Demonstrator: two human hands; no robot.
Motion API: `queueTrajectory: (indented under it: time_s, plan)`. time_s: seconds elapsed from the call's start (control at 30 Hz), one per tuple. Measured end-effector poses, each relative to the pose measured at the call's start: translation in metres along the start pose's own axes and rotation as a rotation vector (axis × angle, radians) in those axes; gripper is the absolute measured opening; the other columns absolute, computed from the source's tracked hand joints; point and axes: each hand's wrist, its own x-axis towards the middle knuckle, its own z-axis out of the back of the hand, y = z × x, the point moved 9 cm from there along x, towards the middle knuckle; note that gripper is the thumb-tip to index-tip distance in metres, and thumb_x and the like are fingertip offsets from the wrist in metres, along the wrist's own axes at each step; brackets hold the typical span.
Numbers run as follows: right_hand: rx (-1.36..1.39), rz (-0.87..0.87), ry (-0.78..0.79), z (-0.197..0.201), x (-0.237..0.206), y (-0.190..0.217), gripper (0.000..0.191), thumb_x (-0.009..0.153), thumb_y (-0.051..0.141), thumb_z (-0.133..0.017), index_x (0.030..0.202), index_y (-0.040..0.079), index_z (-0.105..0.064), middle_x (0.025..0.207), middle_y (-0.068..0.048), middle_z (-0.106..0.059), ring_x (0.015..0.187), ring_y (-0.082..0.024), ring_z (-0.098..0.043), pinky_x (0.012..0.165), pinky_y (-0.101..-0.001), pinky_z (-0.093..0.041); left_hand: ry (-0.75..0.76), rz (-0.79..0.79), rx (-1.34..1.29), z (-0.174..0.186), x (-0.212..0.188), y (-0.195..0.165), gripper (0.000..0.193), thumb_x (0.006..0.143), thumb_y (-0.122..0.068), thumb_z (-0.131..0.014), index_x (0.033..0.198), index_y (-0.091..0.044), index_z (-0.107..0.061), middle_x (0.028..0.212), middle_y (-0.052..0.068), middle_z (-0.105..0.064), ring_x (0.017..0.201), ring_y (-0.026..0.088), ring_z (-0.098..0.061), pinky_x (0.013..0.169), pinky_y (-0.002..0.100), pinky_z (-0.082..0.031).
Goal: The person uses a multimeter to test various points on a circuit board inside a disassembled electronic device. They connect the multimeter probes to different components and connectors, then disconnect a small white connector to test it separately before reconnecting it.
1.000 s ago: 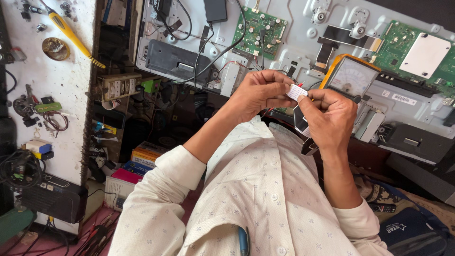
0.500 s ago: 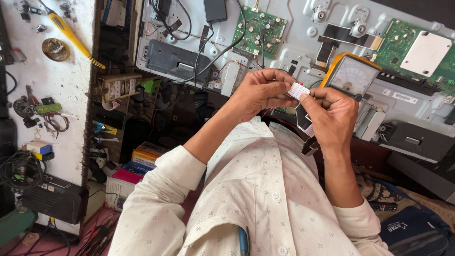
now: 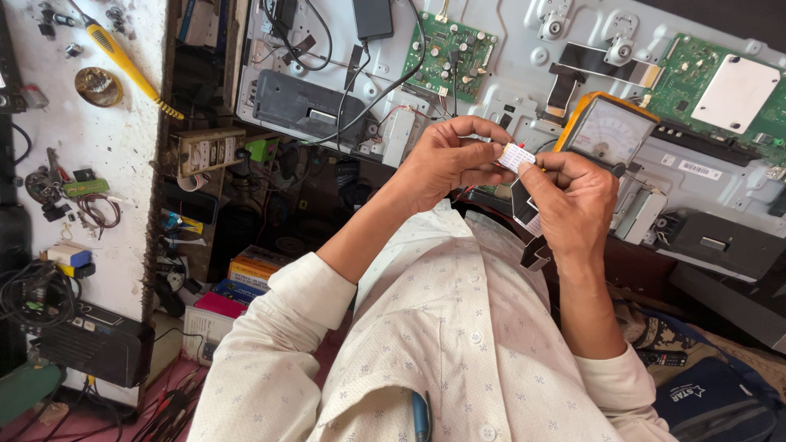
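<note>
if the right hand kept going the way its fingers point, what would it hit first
The right hand points up and left at the small white strip it pinches with the left hand. Going on, it would likely meet the left hand's fingertips first; depth is unclear.

A small white flat ribbon strip with fine dark stripes [image 3: 516, 155] is showing between the left hand [image 3: 449, 160] and the right hand [image 3: 573, 200]. At one o'clock from it, an analogue meter in an orange-yellow case with a pale dial [image 3: 607, 129] is sitting. At eleven o'clock a green circuit board [image 3: 451, 47] is lying on the light grey metal back panel [image 3: 524, 33]. At ten o'clock a yellow-handled screwdriver [image 3: 123, 59] is resting. The cream shirt with small grey floral dots [image 3: 458, 344] is filling six o'clock.
</note>
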Motion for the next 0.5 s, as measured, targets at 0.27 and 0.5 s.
queueTrajectory:
  time_s: [0.27, 0.5]
  plan:
    - [-0.206, 0.103, -0.040, 0.000, -0.003, 0.011, 0.011, 0.098, 0.007, -0.077, 0.100, -0.004, -0.075, 0.076, 0.000, -0.069, 0.066, -0.001, -0.057, 0.058, -0.0189, -0.043, -0.033, 0.031, 0.043, 0.001, 0.000, -0.002, 0.017, 0.098, 0.000, -0.065, 0.114, 0.006, -0.067, 0.105, 0.017, -0.074, 0.093, 0.023, -0.077, 0.086, 0.039, -0.063]
    - [-0.408, 0.351, -0.078, -0.009, -0.017, 0.050, 0.008, 0.098, 0.001, -0.078, 0.104, -0.002, -0.075, 0.072, -0.003, -0.067, 0.064, -0.005, -0.059, 0.061, -0.0225, -0.047, 0.161, -0.159, 0.281, -0.013, 0.001, -0.024, 0.011, 0.102, 0.003, -0.065, 0.112, 0.005, -0.068, 0.103, 0.013, -0.076, 0.094, 0.019, -0.076, 0.086, 0.037, -0.067]
